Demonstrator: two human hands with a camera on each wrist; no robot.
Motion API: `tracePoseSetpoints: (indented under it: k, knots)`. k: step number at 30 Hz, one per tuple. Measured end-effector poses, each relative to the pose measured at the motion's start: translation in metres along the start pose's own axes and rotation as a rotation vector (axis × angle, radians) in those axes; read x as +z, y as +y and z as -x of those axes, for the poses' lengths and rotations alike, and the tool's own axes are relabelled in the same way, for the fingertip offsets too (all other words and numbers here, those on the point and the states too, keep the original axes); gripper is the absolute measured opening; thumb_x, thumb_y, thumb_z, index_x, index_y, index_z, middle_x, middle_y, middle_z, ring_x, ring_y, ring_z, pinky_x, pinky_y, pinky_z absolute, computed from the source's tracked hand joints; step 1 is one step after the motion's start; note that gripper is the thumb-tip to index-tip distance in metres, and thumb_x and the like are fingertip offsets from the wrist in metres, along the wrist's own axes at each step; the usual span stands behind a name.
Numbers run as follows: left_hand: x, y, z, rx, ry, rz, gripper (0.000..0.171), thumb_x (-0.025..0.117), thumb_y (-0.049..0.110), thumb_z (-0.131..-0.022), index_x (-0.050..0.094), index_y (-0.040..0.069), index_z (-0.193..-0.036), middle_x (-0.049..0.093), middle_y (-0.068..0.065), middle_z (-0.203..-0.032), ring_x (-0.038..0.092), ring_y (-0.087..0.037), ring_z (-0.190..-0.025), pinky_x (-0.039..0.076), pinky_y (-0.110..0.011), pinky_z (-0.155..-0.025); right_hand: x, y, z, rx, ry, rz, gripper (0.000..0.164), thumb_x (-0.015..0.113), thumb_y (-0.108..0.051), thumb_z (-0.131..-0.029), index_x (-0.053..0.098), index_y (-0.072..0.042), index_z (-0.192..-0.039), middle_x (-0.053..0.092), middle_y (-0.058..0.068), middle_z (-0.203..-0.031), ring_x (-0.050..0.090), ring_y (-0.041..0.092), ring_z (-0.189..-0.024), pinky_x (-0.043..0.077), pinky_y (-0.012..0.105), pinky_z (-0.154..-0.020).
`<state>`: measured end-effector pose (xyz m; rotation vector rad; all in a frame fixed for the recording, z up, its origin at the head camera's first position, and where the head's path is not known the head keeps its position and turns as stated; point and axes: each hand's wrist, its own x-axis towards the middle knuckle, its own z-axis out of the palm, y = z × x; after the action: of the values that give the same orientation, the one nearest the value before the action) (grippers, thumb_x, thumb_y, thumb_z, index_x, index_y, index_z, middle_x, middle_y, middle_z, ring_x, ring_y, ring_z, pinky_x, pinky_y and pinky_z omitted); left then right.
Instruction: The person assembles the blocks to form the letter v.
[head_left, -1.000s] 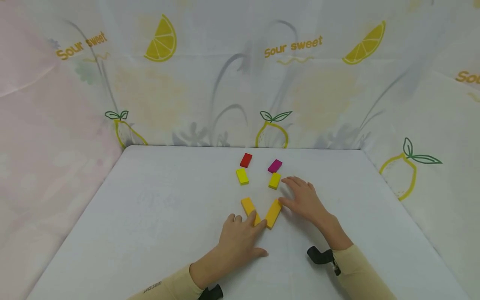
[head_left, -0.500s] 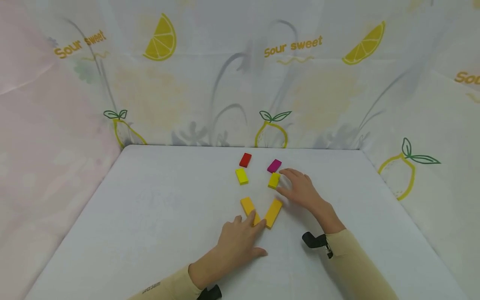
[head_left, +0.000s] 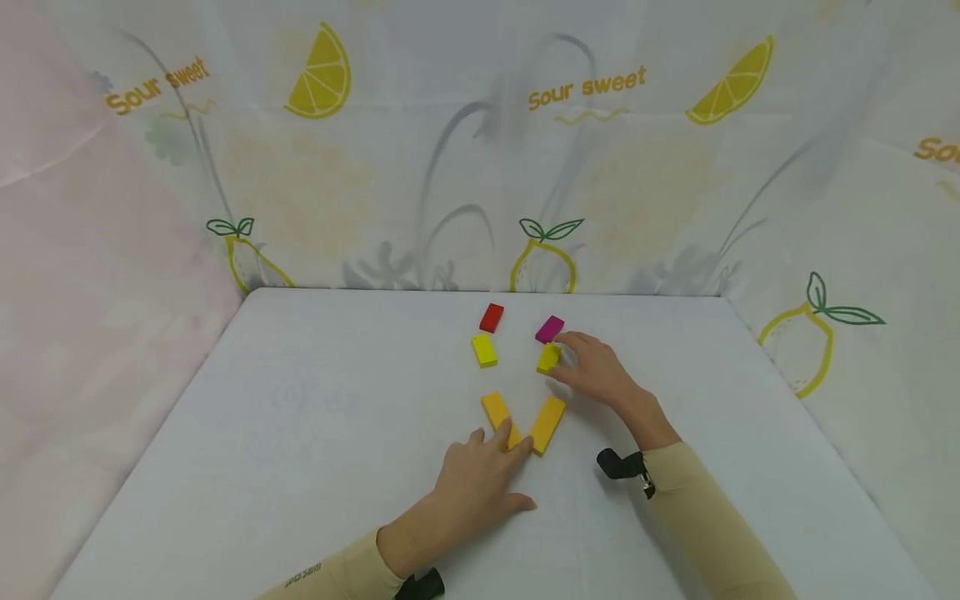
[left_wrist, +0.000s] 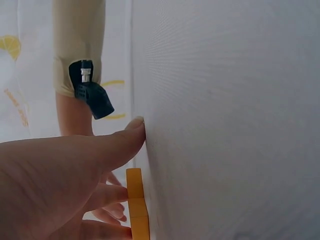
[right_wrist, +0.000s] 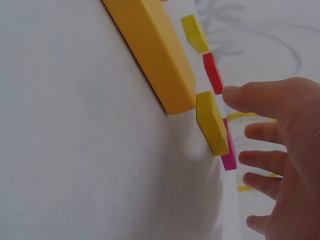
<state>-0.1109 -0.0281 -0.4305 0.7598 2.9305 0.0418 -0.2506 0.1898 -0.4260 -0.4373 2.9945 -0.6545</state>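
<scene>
Two long orange blocks lie on the white table like a V, the left block (head_left: 493,407) and the right block (head_left: 549,423). My left hand (head_left: 474,479) reaches over their near ends, one fingertip on the left block and another at the right one's near end, thumb spread away. Beyond them is a short yellow block (head_left: 547,359). My right hand (head_left: 596,368) is beside it, thumb toward its near end and forefinger toward its far end. The right wrist view shows a gap between that yellow block (right_wrist: 211,122) and the loosely extended fingers.
A magenta block (head_left: 550,328) lies just behind the right yellow block. Farther left are a second yellow block (head_left: 484,351) and a red block (head_left: 492,317). The white table (head_left: 300,433) ends at a lemon-printed cloth backdrop (head_left: 420,167).
My right hand has moved from the right orange block's far end away from me and slightly left, to the short yellow block. The left hand and the blocks have stayed in place.
</scene>
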Motion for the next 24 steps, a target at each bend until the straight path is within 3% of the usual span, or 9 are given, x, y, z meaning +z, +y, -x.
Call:
tracePoseSetpoints:
  k: [10, 18, 24]
  knots:
    - [0.001, -0.001, -0.001, 0.005, -0.001, -0.007, 0.076, 0.066, 0.072, -0.078, 0.050, 0.037, -0.144, 0.050, -0.005, -0.151, 0.062, -0.030, -0.109, 0.054, -0.037, -0.065, 0.007, 0.004, -0.005, -0.008, -0.045, -0.015, 0.053, 0.066, -0.032, -0.089, 0.057, -0.005, -0.134, 0.055, 0.016, -0.143, 0.046, 0.036, -0.136, 0.032, 0.056, -0.116]
    - [-0.001, -0.001, 0.000, 0.004, -0.011, -0.004, 0.076, 0.066, 0.072, -0.078, 0.049, 0.038, -0.144, 0.050, -0.004, -0.151, 0.062, -0.029, -0.108, 0.053, -0.035, -0.064, 0.011, 0.004, -0.007, -0.047, 0.008, -0.036, 0.041, 0.068, -0.025, -0.088, 0.063, -0.006, -0.124, 0.063, 0.013, -0.132, 0.054, 0.033, -0.126, 0.038, 0.051, -0.113]
    - [0.000, -0.001, 0.000, 0.001, -0.003, -0.003, 0.076, 0.067, 0.072, -0.078, 0.050, 0.038, -0.144, 0.050, -0.004, -0.151, 0.061, -0.028, -0.106, 0.051, -0.035, -0.063, 0.014, 0.003, -0.008, -0.017, 0.012, -0.046, 0.040, 0.068, -0.023, -0.089, 0.062, -0.005, -0.125, 0.063, 0.014, -0.131, 0.054, 0.033, -0.125, 0.038, 0.050, -0.113]
